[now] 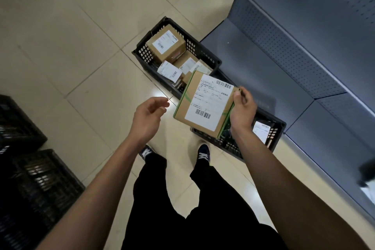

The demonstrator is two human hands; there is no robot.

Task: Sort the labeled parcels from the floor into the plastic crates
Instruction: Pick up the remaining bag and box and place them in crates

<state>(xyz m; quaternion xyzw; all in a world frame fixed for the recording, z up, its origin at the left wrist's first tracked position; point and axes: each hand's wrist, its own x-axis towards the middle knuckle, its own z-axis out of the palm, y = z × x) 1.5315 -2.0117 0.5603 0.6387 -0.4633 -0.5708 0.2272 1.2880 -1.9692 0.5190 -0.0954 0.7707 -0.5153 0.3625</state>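
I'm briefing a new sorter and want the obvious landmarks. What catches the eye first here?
First, the cardboard parcel with its white barcode label, held mid-frame in the grip of the right hand while the left hand hovers open beside it. Behind it, a black crate on the floor holds several labeled parcels, beside grey shelving.

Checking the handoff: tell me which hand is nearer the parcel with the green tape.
Right. The right hand grips the green-taped parcel at its right edge; the left hand hangs open just left of it, not touching.

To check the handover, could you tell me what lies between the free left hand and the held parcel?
Head view: only a bare gap over floor tiles separates left hand from cardboard parcel.
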